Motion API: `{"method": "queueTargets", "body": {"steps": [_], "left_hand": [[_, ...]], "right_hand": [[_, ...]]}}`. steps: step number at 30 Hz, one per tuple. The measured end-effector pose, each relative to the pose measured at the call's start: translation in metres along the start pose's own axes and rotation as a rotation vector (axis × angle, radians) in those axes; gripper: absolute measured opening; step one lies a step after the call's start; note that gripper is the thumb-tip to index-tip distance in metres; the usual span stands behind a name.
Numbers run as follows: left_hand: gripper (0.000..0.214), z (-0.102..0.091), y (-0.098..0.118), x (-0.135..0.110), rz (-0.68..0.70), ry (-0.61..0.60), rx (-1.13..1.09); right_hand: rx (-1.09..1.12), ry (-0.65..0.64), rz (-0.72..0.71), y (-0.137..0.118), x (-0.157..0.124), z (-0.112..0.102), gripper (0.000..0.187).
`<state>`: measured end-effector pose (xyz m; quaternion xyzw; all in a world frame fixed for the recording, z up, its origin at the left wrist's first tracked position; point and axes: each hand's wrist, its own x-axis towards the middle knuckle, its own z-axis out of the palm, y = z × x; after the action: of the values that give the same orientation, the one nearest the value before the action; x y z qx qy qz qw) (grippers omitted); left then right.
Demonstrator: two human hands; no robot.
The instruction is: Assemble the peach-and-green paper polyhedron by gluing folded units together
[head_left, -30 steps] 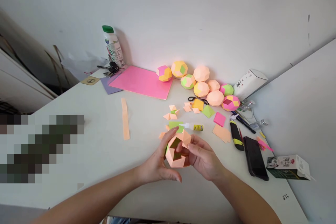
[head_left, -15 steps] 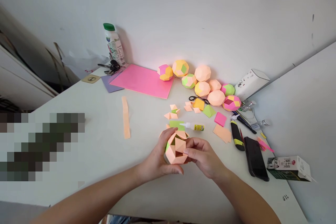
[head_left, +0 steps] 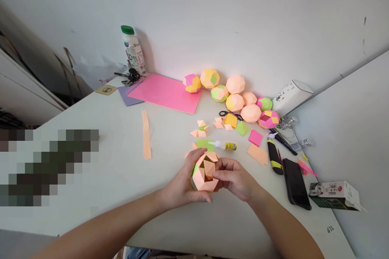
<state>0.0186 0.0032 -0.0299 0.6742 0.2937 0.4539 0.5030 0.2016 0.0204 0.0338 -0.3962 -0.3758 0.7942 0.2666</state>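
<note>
My left hand (head_left: 180,181) is wrapped round the left side of a partly open, faceted paper ball (head_left: 199,179), peach with a bit of green. Between the thumb and fingers of my right hand (head_left: 238,179) is a small folded peach paper piece (head_left: 209,168), held over an opening in the ball. Whether the piece touches the ball's edges I cannot tell. Just beyond the ball, a small glue bottle (head_left: 230,146) lies with its nozzle on a green paper sheet (head_left: 204,144). Several folded paper pieces (head_left: 199,133) are scattered behind it.
Finished paper balls (head_left: 235,84) cluster at the wall. A pink sheet (head_left: 165,93), a peach paper strip (head_left: 146,134) and scissors (head_left: 224,113) lie on the table. To the right are a utility knife (head_left: 274,158), a phone (head_left: 296,184) and a milk carton (head_left: 336,195).
The folded paper piece in my right fingers has turned and tilted slightly over the ball's opening. My left hand keeps its hold, and the view has shifted a little.
</note>
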Motion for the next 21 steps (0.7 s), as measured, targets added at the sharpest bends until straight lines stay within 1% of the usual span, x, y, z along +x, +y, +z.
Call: {"method": "queueTargets", "body": {"steps": [6, 21], "left_hand": [[0.095, -0.0002, 0.0005, 0.0002, 0.001, 0.010, 0.022], [0.096, 0.0001, -0.0016, 0.0002, 0.012, 0.013, 0.005]], "right_hand": [[-0.022, 0.011, 0.007, 0.0000, 0.0028, -0.0040, 0.024], [-0.009, -0.023, -0.031, 0.0003, 0.0028, -0.0041, 0.025]]}}
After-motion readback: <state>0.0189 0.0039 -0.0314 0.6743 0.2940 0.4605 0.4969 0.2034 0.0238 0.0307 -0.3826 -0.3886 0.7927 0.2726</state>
